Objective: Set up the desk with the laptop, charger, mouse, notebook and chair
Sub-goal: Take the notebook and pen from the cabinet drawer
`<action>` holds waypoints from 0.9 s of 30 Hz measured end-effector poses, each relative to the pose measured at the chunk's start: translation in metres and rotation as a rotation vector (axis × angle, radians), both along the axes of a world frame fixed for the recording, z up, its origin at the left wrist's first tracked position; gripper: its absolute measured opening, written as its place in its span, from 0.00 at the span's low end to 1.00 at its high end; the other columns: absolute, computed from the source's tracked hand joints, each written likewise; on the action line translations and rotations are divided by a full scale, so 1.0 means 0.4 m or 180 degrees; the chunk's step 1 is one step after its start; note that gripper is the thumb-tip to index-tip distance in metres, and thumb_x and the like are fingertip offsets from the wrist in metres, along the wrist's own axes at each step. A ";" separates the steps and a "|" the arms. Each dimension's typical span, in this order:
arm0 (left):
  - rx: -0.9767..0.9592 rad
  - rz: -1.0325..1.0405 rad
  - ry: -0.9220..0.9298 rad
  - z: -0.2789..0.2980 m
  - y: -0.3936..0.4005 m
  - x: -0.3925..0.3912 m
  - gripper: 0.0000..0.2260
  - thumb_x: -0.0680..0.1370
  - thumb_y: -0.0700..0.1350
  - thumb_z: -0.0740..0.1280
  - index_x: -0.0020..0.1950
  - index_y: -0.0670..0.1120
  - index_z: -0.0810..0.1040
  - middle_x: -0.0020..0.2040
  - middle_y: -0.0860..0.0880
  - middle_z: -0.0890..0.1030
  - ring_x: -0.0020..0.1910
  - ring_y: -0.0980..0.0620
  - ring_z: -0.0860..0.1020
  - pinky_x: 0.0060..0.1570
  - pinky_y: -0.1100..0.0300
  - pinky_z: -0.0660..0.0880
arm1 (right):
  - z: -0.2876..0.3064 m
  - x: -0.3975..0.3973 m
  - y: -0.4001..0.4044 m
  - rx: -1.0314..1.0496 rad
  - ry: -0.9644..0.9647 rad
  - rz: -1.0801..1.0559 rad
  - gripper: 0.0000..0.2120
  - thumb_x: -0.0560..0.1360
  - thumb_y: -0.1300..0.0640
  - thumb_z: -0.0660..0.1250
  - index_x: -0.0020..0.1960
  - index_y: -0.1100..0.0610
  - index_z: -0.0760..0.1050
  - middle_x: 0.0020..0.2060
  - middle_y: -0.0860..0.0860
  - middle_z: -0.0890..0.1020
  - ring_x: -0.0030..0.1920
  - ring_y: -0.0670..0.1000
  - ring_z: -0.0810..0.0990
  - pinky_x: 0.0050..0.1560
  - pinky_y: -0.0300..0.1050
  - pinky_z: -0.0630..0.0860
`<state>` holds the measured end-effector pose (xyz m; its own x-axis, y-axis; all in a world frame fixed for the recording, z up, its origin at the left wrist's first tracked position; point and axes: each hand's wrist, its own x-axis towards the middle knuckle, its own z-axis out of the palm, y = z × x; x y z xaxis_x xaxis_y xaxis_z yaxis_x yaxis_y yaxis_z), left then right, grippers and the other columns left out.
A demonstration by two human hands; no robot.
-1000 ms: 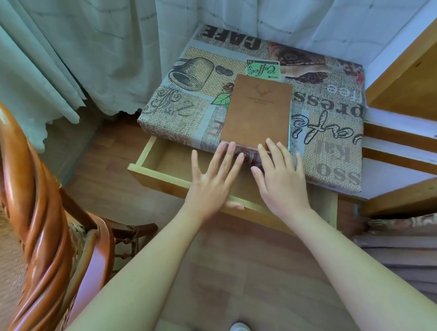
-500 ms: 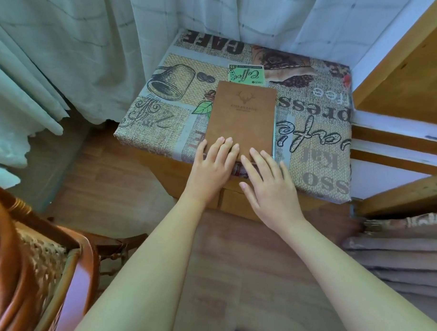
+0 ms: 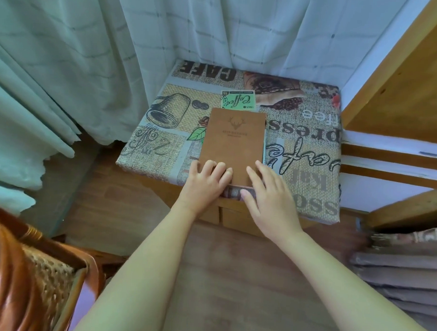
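A brown notebook [image 3: 234, 143] with a deer emblem lies on the small desk [image 3: 309, 153], which is covered in a café-print cloth. My left hand [image 3: 207, 183] rests with curled fingers on the notebook's near left corner. My right hand [image 3: 268, 196] lies with its fingers on the cover's near right part and its thumb against the near edge. The wicker-and-wood chair [image 3: 35, 270] stands at the lower left, behind my left arm. No laptop, charger or mouse is in view.
The desk's drawers [image 3: 235, 216] sit shut under its front edge. Curtains [image 3: 67, 61] hang behind and to the left. A wooden bed frame [image 3: 400, 102] and folded bedding [image 3: 402, 275] stand on the right. Wooden floor lies between me and the desk.
The drawer that stood open a second ago is shut. Both hands have moved up from the drawer front onto the notebook's near end. The view has shifted closer and to the left.
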<state>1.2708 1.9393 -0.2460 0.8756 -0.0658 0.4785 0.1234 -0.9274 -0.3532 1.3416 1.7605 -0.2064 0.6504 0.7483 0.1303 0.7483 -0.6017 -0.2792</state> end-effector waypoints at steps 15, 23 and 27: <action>-0.2845 0.1448 0.1387 0.117 0.046 0.122 0.46 0.70 0.73 0.58 0.79 0.51 0.45 0.78 0.40 0.46 0.77 0.45 0.46 0.73 0.42 0.50 | 0.008 0.139 0.124 0.0156 0.0738 -0.1205 0.23 0.79 0.47 0.56 0.72 0.52 0.63 0.70 0.53 0.69 0.70 0.54 0.64 0.66 0.52 0.66; -0.3500 0.1130 0.0986 0.120 0.043 0.130 0.44 0.68 0.68 0.69 0.77 0.53 0.56 0.78 0.42 0.49 0.75 0.43 0.52 0.71 0.46 0.55 | -0.009 0.115 0.169 0.0244 0.0489 -0.1455 0.22 0.77 0.50 0.62 0.69 0.55 0.70 0.69 0.56 0.71 0.66 0.59 0.69 0.57 0.54 0.75; -0.3655 0.0925 0.0789 0.114 0.047 0.135 0.45 0.64 0.66 0.73 0.76 0.52 0.61 0.79 0.56 0.48 0.71 0.48 0.57 0.69 0.50 0.60 | -0.015 0.117 0.171 0.0348 0.0551 -0.1558 0.22 0.76 0.49 0.63 0.69 0.52 0.70 0.69 0.53 0.71 0.67 0.57 0.69 0.48 0.52 0.78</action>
<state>1.3248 1.9583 -0.2006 0.8634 0.5017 -0.0538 0.4247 -0.6650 0.6143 1.3883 1.8288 -0.2126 0.9391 0.3398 0.0505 0.3246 -0.8295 -0.4544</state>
